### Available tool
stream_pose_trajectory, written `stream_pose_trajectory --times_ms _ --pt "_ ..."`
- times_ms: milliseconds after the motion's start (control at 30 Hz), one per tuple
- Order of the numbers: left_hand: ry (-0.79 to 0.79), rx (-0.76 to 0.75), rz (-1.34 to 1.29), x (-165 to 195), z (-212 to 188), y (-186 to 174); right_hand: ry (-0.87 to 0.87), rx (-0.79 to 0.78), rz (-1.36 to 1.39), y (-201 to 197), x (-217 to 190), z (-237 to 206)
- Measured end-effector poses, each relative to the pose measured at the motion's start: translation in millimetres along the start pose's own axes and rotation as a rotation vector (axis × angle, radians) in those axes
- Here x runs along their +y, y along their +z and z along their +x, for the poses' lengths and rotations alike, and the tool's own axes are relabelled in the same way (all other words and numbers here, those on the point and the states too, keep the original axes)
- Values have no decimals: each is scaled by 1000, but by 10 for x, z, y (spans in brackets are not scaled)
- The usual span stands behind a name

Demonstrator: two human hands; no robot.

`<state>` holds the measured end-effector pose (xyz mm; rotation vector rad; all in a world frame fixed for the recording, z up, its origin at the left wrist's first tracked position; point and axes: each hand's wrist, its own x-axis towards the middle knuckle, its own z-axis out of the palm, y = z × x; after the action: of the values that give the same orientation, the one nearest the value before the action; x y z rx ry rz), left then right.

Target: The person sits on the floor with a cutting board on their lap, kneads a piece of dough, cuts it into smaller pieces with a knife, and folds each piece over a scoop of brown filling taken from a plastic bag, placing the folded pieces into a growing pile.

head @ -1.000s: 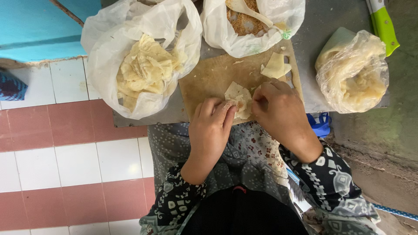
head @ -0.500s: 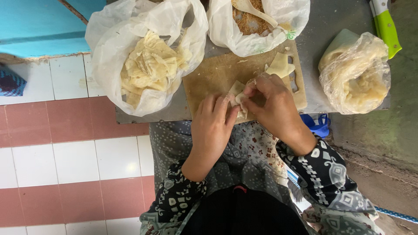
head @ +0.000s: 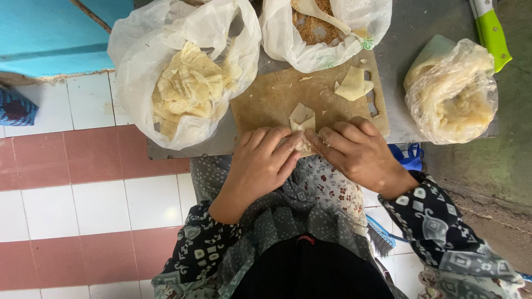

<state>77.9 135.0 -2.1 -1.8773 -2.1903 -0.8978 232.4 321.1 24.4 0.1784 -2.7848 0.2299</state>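
Head view, looking straight down. Both hands meet at the near edge of the wooden board [head: 266, 102], w/ a small pale dough wrapper [head: 302, 117] pinched between them. Left hand [head: 260, 163] comes in from 7 o'clock, fingers curled, tips pressing the wrapper's lower left edge. Right hand [head: 357, 150] comes in from 4 o'clock, fingers [head: 332, 135] bent and closed on the wrapper's right side. So both grips are narrow, holding the wrapper; its folded top pokes out toward 12 o'clock above the fingertips, the lower part is hidden under them. Can't tell what's inside the fold.

Around the hands: at 1 o'clock from the wrapper, a 2nd loose wrapper piece [head: 353, 84] lies flat on the board, apart from the hands. At 10 o'clock, a big white plastic bag [head: 138, 66] open, full of pale wrapper sheets [head: 188, 88]. At 12 o'clock, another white bag [head: 332, 52] w/ brown crumbly filling [head: 310, 27] and a pale spoon [head: 316, 11] in it. At 2–3 o'clock, a clear bag of dough sheets [head: 451, 94], tied-looking, well apart from the board. A green-handled tool [head: 490, 30] sits at the top right corner. Board rests on a grey metal tray [head: 183, 147]; patterned sleeves and lap fill the bottom, red-and-white floor tiles [head: 72, 182] at left.
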Motion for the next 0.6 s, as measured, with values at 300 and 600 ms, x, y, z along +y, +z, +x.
stream_pose_trajectory --times_ms 300,600 --pt "-133 -28 -148 -27 121 84 683 159 506 325 -76 179" --pt "-295 -19 -319 -89 304 153 474 82 435 196 20 231"
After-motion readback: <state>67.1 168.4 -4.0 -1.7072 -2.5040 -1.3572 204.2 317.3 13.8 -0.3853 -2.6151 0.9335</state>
